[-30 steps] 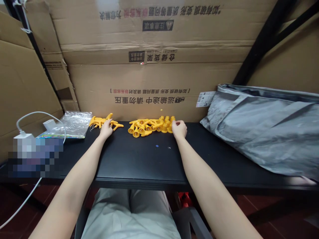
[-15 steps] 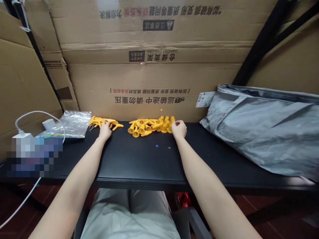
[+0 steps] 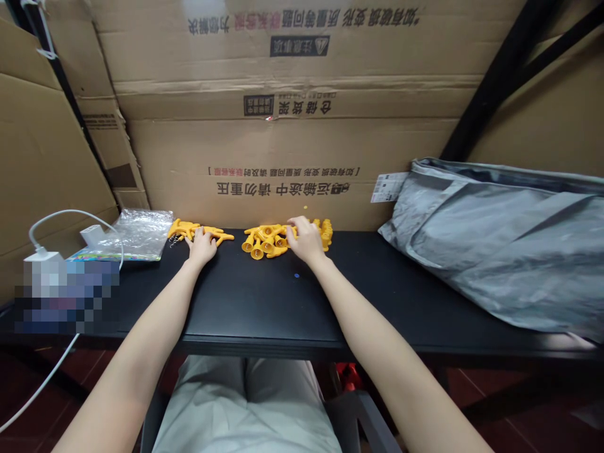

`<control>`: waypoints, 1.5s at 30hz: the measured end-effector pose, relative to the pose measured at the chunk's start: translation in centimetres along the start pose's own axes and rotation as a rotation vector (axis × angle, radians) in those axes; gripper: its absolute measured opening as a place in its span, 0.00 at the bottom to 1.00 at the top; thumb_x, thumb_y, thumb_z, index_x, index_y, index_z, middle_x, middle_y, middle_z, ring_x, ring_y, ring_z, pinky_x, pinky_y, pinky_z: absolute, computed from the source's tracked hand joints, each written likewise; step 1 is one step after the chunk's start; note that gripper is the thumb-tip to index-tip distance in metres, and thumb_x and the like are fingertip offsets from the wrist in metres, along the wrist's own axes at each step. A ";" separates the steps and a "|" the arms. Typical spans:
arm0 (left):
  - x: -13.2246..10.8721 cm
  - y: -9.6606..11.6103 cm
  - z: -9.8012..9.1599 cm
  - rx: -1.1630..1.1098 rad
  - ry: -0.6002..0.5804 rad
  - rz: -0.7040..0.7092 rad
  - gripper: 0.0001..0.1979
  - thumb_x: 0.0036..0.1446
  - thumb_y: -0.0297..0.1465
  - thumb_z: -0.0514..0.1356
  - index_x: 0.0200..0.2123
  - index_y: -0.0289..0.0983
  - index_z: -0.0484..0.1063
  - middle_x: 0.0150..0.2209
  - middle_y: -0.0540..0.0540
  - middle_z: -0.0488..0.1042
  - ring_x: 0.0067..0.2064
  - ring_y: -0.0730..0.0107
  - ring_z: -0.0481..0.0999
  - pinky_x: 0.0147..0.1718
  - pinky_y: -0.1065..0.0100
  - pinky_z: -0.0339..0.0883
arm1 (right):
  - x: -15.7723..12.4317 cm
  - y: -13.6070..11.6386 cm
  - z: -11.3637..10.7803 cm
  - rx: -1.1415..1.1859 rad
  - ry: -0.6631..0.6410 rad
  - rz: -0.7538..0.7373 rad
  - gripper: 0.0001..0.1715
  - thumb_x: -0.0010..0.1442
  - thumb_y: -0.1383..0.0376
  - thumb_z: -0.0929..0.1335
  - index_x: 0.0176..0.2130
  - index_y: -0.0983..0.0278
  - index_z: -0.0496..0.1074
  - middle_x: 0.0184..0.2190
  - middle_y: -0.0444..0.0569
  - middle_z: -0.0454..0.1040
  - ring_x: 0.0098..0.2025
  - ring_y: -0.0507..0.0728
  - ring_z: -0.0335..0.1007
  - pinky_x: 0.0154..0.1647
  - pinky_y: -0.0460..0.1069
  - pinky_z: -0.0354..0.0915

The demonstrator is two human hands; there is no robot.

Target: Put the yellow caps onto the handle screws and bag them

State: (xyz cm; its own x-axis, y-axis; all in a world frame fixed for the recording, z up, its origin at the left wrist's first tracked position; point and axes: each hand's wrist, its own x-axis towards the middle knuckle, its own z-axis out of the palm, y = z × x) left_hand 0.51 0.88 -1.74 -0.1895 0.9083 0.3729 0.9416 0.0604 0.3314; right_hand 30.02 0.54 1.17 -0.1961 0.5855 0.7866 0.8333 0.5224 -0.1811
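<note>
Two groups of small yellow plastic parts lie at the back of a black table (image 3: 264, 302). My left hand (image 3: 202, 246) rests on the left group (image 3: 182, 229), flat pieces with small metal chains, with its fingers laid over them. My right hand (image 3: 306, 240) lies on top of the bigger right pile (image 3: 264, 240) of trumpet-shaped pieces, fingers spread and curled down onto them. Whether either hand has taken hold of a piece is hidden under the fingers.
A crinkled clear plastic bag (image 3: 139, 234) lies left of the parts, beside a white charger and cable (image 3: 44, 251). A large grey bag (image 3: 500, 239) fills the table's right side. Cardboard boxes (image 3: 283, 126) wall the back. A tiny blue speck (image 3: 296, 275) lies mid-table.
My right hand has moved left from the right end of the pile onto its middle. My left hand has stayed on the left group, shifting only slightly.
</note>
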 end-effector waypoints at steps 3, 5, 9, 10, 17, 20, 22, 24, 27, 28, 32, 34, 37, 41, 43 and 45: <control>-0.1 0.1 0.1 -0.003 -0.001 0.023 0.15 0.59 0.31 0.50 0.45 0.38 0.73 0.64 0.37 0.58 0.67 0.51 0.51 0.61 0.35 0.38 | -0.6 -2.5 0.6 0.024 -0.176 -0.156 0.16 0.63 0.64 0.60 0.48 0.65 0.69 0.48 0.57 0.73 0.50 0.61 0.67 0.48 0.54 0.58; -0.1 0.1 0.1 -0.016 0.002 0.040 0.14 0.58 0.30 0.51 0.43 0.39 0.73 0.62 0.37 0.60 0.66 0.51 0.54 0.61 0.35 0.38 | -1.1 -3.8 0.9 0.020 -0.280 -0.247 0.18 0.64 0.64 0.61 0.51 0.65 0.68 0.52 0.58 0.70 0.54 0.62 0.64 0.51 0.56 0.56; -0.1 0.2 -0.1 -0.043 0.031 0.078 0.11 0.57 0.29 0.51 0.37 0.38 0.74 0.58 0.37 0.65 0.62 0.53 0.60 0.62 0.35 0.37 | -1.7 -5.9 1.6 -0.026 -0.422 -0.310 0.20 0.65 0.62 0.61 0.55 0.63 0.67 0.54 0.58 0.69 0.55 0.63 0.62 0.52 0.58 0.54; -0.1 0.3 -0.2 -0.049 0.035 0.091 0.11 0.57 0.29 0.51 0.36 0.38 0.73 0.56 0.38 0.68 0.60 0.54 0.63 0.62 0.36 0.37 | -1.8 -6.4 1.8 -0.051 -0.437 -0.294 0.21 0.65 0.61 0.61 0.55 0.63 0.67 0.53 0.58 0.69 0.55 0.63 0.62 0.53 0.58 0.54; -0.5 1.3 -0.9 -0.040 -0.013 0.148 0.12 0.57 0.29 0.50 0.36 0.38 0.75 0.41 0.43 0.78 0.49 0.56 0.73 0.62 0.39 0.38 | -0.8 -9.2 3.6 -0.238 -0.488 -0.188 0.24 0.64 0.57 0.62 0.56 0.64 0.67 0.51 0.61 0.71 0.54 0.67 0.62 0.58 0.66 0.49; -0.6 1.3 -0.7 -0.017 -0.046 0.142 0.14 0.57 0.29 0.51 0.42 0.39 0.74 0.47 0.42 0.77 0.52 0.54 0.72 0.62 0.40 0.40 | 0.1 -9.9 4.7 -0.304 -0.534 -0.140 0.23 0.64 0.57 0.62 0.53 0.65 0.70 0.52 0.63 0.71 0.55 0.68 0.62 0.59 0.68 0.46; -0.6 1.1 -0.4 0.011 -0.086 0.133 0.16 0.56 0.29 0.52 0.46 0.40 0.73 0.51 0.40 0.74 0.55 0.51 0.69 0.61 0.38 0.43 | 0.6 -10.2 5.5 -0.337 -0.574 -0.099 0.23 0.64 0.55 0.62 0.51 0.66 0.71 0.52 0.64 0.71 0.56 0.69 0.62 0.59 0.69 0.44; -0.6 0.9 0.0 0.044 -0.121 0.132 0.18 0.55 0.30 0.54 0.49 0.41 0.71 0.54 0.39 0.72 0.58 0.49 0.66 0.60 0.38 0.45 | 0.9 -10.4 6.1 -0.352 -0.595 -0.052 0.23 0.63 0.54 0.62 0.49 0.66 0.73 0.51 0.65 0.72 0.55 0.70 0.63 0.59 0.71 0.42; -0.5 0.7 0.3 0.080 -0.140 0.150 0.19 0.56 0.32 0.54 0.51 0.41 0.70 0.55 0.39 0.70 0.60 0.52 0.64 0.60 0.43 0.49 | 1.0 -10.5 6.6 -0.349 -0.577 -0.005 0.22 0.62 0.55 0.63 0.47 0.66 0.74 0.48 0.64 0.74 0.54 0.71 0.64 0.58 0.72 0.40; -0.5 0.7 0.3 0.086 -0.142 0.159 0.20 0.56 0.32 0.53 0.52 0.41 0.70 0.56 0.39 0.70 0.61 0.53 0.63 0.60 0.45 0.50 | 1.0 -10.5 6.6 -0.344 -0.568 -0.002 0.20 0.62 0.56 0.64 0.46 0.66 0.75 0.47 0.64 0.74 0.54 0.71 0.64 0.58 0.72 0.40; -0.4 0.6 0.5 0.094 -0.132 0.192 0.20 0.56 0.32 0.53 0.52 0.40 0.70 0.56 0.39 0.69 0.61 0.55 0.63 0.61 0.50 0.50 | 1.1 -10.3 6.0 -0.305 -0.535 -0.008 0.18 0.61 0.64 0.62 0.47 0.66 0.75 0.46 0.62 0.75 0.53 0.70 0.64 0.59 0.70 0.41; -0.4 0.6 0.6 0.094 -0.119 0.195 0.21 0.56 0.32 0.53 0.53 0.40 0.70 0.57 0.39 0.68 0.61 0.54 0.63 0.61 0.50 0.50 | 1.1 -10.1 5.5 -0.279 -0.513 -0.016 0.19 0.61 0.65 0.62 0.48 0.66 0.74 0.46 0.62 0.75 0.52 0.69 0.65 0.58 0.68 0.44; -0.5 0.6 0.6 0.100 -0.113 0.165 0.21 0.55 0.34 0.55 0.53 0.40 0.70 0.58 0.37 0.66 0.61 0.49 0.61 0.60 0.48 0.50 | 1.0 -9.8 4.5 -0.247 -0.492 -0.051 0.19 0.62 0.65 0.61 0.49 0.67 0.73 0.45 0.62 0.75 0.50 0.67 0.66 0.58 0.65 0.46; -0.7 0.8 0.1 0.125 -0.077 0.154 0.21 0.56 0.34 0.55 0.53 0.36 0.70 0.57 0.34 0.65 0.61 0.44 0.60 0.60 0.42 0.47 | 0.5 -8.8 3.2 -0.210 -0.441 -0.107 0.21 0.63 0.65 0.61 0.54 0.67 0.69 0.45 0.60 0.74 0.48 0.64 0.69 0.58 0.62 0.48; -0.8 1.1 -0.3 0.074 -0.007 0.230 0.23 0.58 0.33 0.53 0.56 0.34 0.66 0.57 0.33 0.64 0.60 0.47 0.61 0.61 0.47 0.50 | 0.4 -8.0 2.5 -0.177 -0.407 -0.149 0.23 0.64 0.66 0.62 0.57 0.67 0.66 0.47 0.60 0.73 0.48 0.64 0.69 0.59 0.62 0.49; -0.9 1.6 -0.8 -0.024 0.072 0.345 0.26 0.60 0.33 0.51 0.62 0.36 0.59 0.58 0.35 0.63 0.59 0.53 0.63 0.59 0.54 0.55 | 0.3 -6.9 2.0 -0.133 -0.378 -0.210 0.24 0.64 0.66 0.62 0.59 0.67 0.64 0.48 0.60 0.73 0.49 0.63 0.69 0.60 0.63 0.49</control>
State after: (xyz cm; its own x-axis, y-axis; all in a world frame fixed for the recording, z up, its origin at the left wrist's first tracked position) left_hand 1.92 -0.15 -0.85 0.1183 0.8419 0.5265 0.9469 -0.2553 0.1955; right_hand 23.18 -1.65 1.53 -0.5221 0.6738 0.5229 0.8098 0.5841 0.0559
